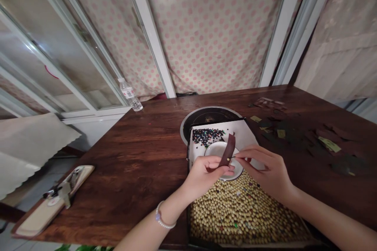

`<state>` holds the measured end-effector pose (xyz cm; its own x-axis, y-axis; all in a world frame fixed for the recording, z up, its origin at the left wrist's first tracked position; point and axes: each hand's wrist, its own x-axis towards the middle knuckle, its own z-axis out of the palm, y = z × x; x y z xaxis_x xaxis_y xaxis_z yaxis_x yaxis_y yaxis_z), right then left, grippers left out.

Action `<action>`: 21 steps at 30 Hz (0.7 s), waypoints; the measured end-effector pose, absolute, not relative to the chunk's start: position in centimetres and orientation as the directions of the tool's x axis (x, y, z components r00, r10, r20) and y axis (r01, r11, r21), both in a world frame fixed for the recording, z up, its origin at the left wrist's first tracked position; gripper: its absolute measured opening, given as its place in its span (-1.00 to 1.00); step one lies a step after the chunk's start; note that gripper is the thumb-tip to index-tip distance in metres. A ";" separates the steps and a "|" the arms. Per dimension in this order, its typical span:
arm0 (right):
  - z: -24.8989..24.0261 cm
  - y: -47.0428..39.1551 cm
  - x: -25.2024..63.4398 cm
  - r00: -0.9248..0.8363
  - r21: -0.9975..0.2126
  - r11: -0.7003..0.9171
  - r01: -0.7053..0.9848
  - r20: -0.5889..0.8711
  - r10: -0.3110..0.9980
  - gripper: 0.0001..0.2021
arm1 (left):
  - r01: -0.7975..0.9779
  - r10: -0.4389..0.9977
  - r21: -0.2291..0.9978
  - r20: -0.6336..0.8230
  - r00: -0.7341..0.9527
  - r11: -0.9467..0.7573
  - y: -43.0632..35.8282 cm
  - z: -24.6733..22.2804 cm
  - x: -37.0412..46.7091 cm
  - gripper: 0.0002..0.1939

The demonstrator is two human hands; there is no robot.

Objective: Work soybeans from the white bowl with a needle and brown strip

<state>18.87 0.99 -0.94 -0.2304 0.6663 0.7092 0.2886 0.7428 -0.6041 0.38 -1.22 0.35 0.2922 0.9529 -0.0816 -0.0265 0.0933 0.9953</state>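
My left hand, with a beaded bracelet at its wrist, is closed on a dark brown strip that stands up between thumb and fingers. A small yellowish bead sits against the strip. At the strip's right edge my right hand pinches something thin and dark, too small to make out. Below both hands is a white dish with a dark rim, partly hidden by them. It stands in a tray of many tan beads. Small dark beads lie on the tray's white far part.
The tray overlaps a round black inset in the wooden table. Brown strips and dark packets with yellow labels lie at right. A plastic bottle stands at the far left edge; a board with a metal clamp lies near left.
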 end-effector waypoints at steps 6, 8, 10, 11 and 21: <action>-1.0 0.9 19.1 -0.264 -0.575 0.785 0.231 0.739 0.620 -0.86 | -0.062 0.943 0.993 -0.080 0.324 0.105 -1.5 0.7 0.5 -0.79; -0.9 0.9 19.0 -0.275 -0.576 0.783 0.235 0.733 0.622 -0.86 | -0.074 0.946 0.992 -0.078 0.314 0.106 -1.5 0.7 0.5 -0.79; -0.8 0.8 18.9 -0.272 -0.591 0.768 0.246 0.719 0.640 -0.86 | -0.072 0.951 0.992 -0.082 0.299 0.108 -1.5 0.8 0.5 -0.79; -0.8 0.8 18.9 -0.267 -0.602 0.759 0.249 0.711 0.651 -0.86 | -0.069 0.952 0.992 -0.084 0.294 0.109 -1.4 0.8 0.5 -0.78; -1.1 0.9 19.0 -0.291 -0.622 0.734 0.273 0.673 0.680 -0.83 | -0.065 0.956 0.994 -0.065 0.287 0.087 -1.4 0.6 0.4 -0.75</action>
<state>19.03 0.87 -1.07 -0.2913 0.6796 0.6733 0.2732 0.7336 -0.6223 0.42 -1.41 0.58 0.2866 0.9558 -0.0650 -0.0648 0.0871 0.9941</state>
